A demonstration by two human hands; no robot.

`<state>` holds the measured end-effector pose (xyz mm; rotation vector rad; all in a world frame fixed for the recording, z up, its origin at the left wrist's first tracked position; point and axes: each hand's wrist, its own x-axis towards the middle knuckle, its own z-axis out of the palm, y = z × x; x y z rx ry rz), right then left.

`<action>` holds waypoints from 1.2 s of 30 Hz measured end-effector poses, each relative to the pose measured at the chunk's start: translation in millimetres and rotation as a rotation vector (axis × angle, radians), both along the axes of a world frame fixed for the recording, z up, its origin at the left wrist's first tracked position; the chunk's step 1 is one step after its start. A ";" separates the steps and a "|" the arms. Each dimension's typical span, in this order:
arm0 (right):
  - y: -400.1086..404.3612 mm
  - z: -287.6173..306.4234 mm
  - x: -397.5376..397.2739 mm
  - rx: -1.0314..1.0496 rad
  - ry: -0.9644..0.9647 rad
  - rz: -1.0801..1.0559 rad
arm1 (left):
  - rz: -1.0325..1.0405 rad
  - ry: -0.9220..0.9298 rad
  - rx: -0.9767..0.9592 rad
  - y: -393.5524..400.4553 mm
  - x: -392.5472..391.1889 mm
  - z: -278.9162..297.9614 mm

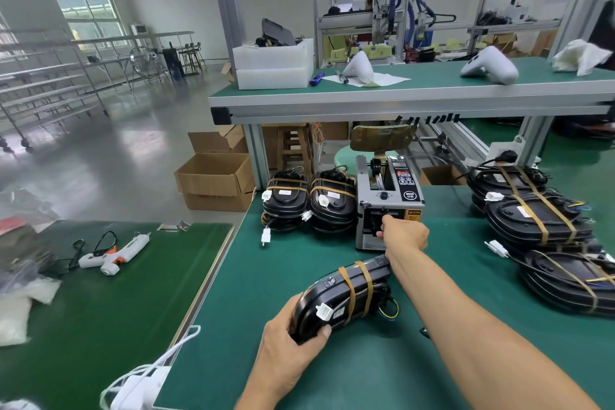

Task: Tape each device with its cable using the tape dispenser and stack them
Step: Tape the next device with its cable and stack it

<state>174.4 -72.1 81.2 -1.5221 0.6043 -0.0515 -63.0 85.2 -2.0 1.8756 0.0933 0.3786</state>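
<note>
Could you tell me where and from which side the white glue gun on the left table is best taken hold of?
Take the glue gun by its handle, the stubby part pointing toward the table's near edge, with the grip coming from above. It lies flat on its side with the nozzle pointing away to the right, and the black cable trails off its left end, so the handle looks unobstructed.

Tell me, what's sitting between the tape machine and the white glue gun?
In the head view, two stacks of taped black devices stand just left of the tape dispenser. Further left comes bare green mat, then a gap between tables, before the glue gun.
</note>
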 end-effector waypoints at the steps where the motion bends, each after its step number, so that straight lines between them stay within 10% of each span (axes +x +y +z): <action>1: -2.5 -0.8 -1.3 0.006 0.000 0.033 | -0.002 0.000 -0.001 -0.2 -0.2 -0.2; 11: -53.0 22.2 -66.0 0.138 -0.169 0.690 | -0.004 -0.003 -0.015 -0.9 -0.6 0.7; 36: -13.3 20.0 -161.0 -0.361 -0.403 0.721 | 0.022 0.007 0.007 -2.1 -1.4 3.4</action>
